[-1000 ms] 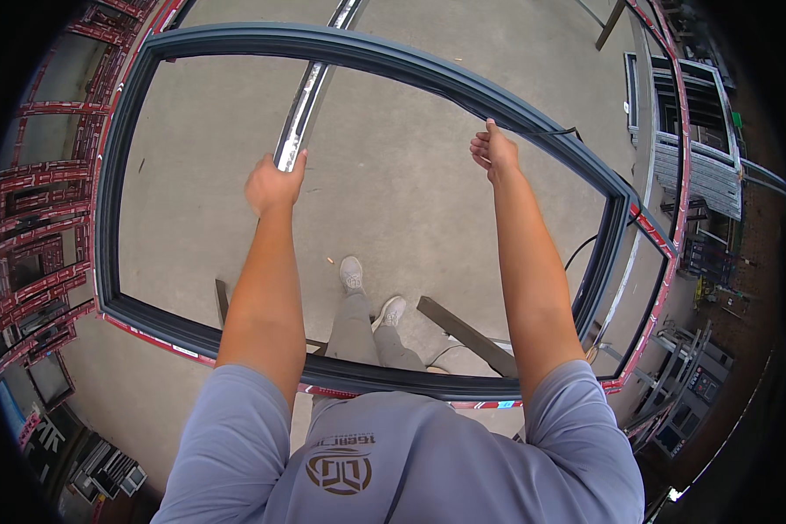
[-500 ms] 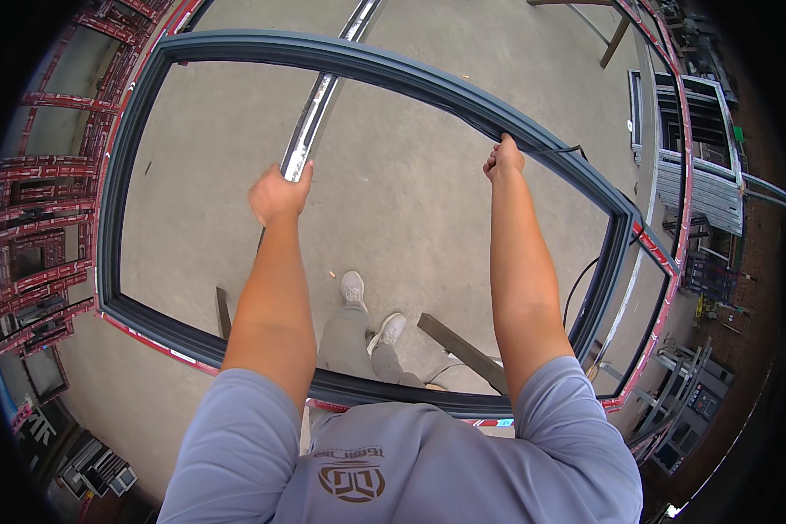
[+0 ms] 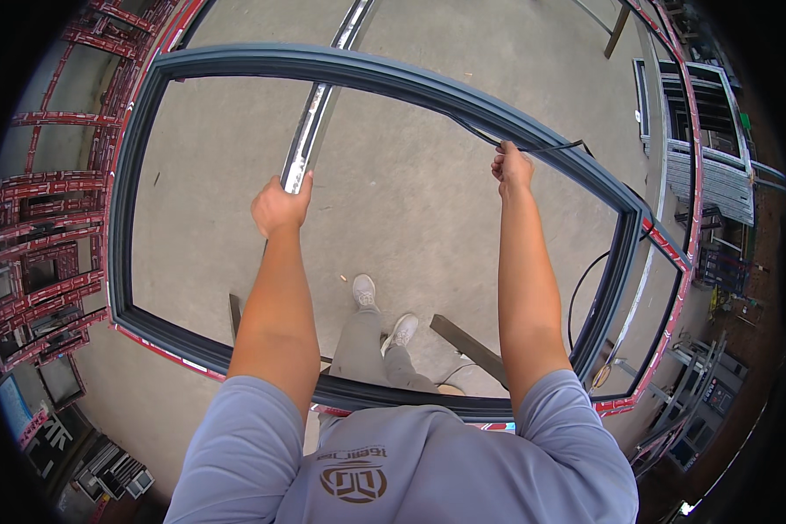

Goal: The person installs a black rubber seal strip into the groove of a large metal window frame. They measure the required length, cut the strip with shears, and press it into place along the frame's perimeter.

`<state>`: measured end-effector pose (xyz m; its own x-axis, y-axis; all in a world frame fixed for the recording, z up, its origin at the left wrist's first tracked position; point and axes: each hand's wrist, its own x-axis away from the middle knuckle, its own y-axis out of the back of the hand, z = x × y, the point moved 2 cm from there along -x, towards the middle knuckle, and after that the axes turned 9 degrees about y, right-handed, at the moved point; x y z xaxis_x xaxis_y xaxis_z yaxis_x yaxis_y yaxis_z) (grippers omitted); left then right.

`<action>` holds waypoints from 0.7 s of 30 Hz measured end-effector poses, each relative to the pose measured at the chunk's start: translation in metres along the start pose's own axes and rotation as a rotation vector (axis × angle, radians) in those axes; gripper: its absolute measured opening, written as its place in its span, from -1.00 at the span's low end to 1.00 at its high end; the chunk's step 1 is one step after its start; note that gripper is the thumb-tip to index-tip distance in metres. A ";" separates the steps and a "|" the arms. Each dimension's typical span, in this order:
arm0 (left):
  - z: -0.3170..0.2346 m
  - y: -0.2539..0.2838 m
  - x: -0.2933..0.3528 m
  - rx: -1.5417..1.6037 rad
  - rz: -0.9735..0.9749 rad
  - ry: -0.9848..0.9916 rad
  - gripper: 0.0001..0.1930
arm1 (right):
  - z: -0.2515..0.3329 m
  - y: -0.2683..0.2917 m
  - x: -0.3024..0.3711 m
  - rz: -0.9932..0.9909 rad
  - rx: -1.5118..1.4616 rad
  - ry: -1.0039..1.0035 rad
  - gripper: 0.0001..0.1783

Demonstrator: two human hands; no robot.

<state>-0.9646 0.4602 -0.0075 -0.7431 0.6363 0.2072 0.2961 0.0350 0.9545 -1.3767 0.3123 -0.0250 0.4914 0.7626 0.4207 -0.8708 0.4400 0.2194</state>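
Observation:
A large dark grey window frame [image 3: 323, 58] lies tilted across the view, around both my forearms. A pale metal support bar [image 3: 307, 135] runs under its far side towards me. My left hand [image 3: 279, 208] is closed round the near part of this bar, thumb on its right side. My right hand [image 3: 512, 168] pinches a thin black rubber strip [image 3: 476, 131] at the inner edge of the frame's far side. To the left of those fingers the strip bows slightly away from the frame; to their right it passes over the frame. A loose loop [image 3: 576, 288] of it hangs at the right side.
Red-taped frames [image 3: 48, 196] are stacked on the left. Another red-edged frame [image 3: 690, 175] extends on the right, with metal-framed panels [image 3: 703, 131] beyond it. Below the frame opening are my shoes [image 3: 364, 288] and a brown support leg [image 3: 467, 345] on the concrete floor [image 3: 393, 210].
My right hand has drawn slightly back towards me, and the strip now stands away from the frame's inner edge. My left hand stays on the bar. The whole view has shifted a little.

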 end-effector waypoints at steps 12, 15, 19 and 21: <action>-0.002 -0.004 -0.003 -0.065 0.038 0.017 -0.30 | -0.013 -0.011 -0.001 0.157 -0.854 0.004 -0.79; -0.004 0.000 0.000 -0.073 0.049 0.033 -0.30 | -0.016 -0.013 -0.004 0.106 -0.778 0.030 -0.81; -0.004 0.002 0.002 -0.072 0.045 0.037 -0.29 | -0.017 -0.011 -0.009 0.089 -0.506 0.110 -0.84; -0.003 0.001 0.001 -0.076 0.037 0.038 -0.30 | -0.018 -0.010 -0.014 0.097 -0.383 0.148 -0.88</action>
<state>-0.9668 0.4583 -0.0056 -0.7549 0.6065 0.2495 0.2788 -0.0476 0.9592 -1.3745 0.3054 -0.0486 0.4287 0.8570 0.2860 -0.8576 0.4856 -0.1697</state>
